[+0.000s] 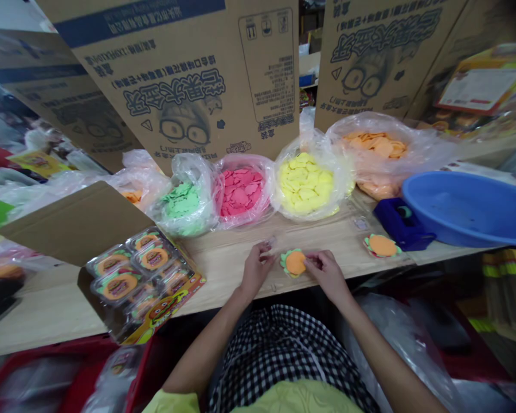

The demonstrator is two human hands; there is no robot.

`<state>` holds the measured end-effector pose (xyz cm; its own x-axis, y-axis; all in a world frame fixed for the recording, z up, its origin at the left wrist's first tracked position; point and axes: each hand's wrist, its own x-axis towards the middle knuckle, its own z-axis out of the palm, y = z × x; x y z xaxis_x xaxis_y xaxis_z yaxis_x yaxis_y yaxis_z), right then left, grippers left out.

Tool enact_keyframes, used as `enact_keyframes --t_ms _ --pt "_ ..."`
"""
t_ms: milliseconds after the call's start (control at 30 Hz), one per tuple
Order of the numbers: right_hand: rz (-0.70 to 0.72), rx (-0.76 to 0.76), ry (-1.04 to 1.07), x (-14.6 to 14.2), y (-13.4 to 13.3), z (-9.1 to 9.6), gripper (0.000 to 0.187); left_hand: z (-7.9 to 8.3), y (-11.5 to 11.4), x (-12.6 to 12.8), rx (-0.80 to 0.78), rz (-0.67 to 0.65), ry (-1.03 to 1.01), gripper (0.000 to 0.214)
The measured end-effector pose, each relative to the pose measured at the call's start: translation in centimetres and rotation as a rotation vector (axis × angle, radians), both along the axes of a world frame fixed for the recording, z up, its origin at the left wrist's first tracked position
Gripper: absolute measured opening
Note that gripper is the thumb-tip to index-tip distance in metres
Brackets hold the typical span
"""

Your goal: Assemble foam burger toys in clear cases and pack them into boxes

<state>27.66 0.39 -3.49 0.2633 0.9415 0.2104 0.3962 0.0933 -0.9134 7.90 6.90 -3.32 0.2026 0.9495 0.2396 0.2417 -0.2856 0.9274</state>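
A small stack of foam pieces, orange on green (294, 263), lies on the wooden table (223, 258) near its front edge. My right hand (327, 274) pinches the stack's right side. My left hand (255, 268) is closed just left of it, fingers curled around a small clear plastic piece (270, 243). Behind the hands stand open plastic bags of foam discs: green (182, 201), pink (241, 191), yellow (305, 180) and orange (376, 146).
A cardboard box (141, 275) with several packed clear trays sits at the left. Another finished orange and green stack (382, 245) lies right, by a dark blue tool (402, 223) and a blue basin (468, 209). Large cartons (184, 74) wall off the back.
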Motion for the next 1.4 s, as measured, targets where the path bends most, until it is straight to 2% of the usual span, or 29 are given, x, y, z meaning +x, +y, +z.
enact_keyframes --t_ms 233,433,600,700,767,867,1000,1100,1167,1267,1400 --pt "0.052 0.044 -0.024 -0.7 0.7 1.0 0.014 0.0 0.0 0.1 0.025 -0.003 0.018 0.019" --pt "0.093 0.044 -0.059 -0.9 2.0 1.3 0.013 0.1 -0.1 0.1 0.021 -0.012 0.018 0.017" --pt "0.075 0.039 -0.128 0.0 2.0 0.4 0.036 0.1 -0.1 0.1 0.023 -0.008 0.012 0.018" --pt "0.092 0.053 -0.308 0.0 1.2 0.2 0.053 0.0 -0.1 0.0 0.037 -0.004 0.023 0.019" --pt "0.054 0.035 -0.42 -0.4 0.8 0.3 0.063 -0.1 -0.2 0.0 0.051 0.007 0.043 0.018" --pt "-0.013 -0.025 -0.496 -1.5 0.6 0.5 0.066 -0.2 -0.3 0.0 0.075 0.018 0.058 0.018" --pt "-0.063 -0.071 -0.502 -2.4 0.6 0.4 0.06 -0.5 -0.5 0.0 0.101 0.013 0.058 0.018" --pt "-0.074 -0.073 -0.487 -2.5 0.5 0.2 0.056 -0.5 -0.7 0.0 0.113 0.002 0.07 0.026" --pt "-0.077 -0.069 -0.476 -2.5 0.5 0.0 0.053 -0.3 -1.0 -0.1 0.137 -0.014 0.082 0.04" --pt "-0.073 -0.059 -0.46 -2.4 0.5 -0.1 0.05 0.4 -1.4 -0.3 0.178 -0.12 0.166 0.06" --pt "-0.065 -0.05 -0.449 -2.4 0.5 -0.4 0.045 1.6 -2.2 -0.6 0.238 -0.256 0.309 0.065"
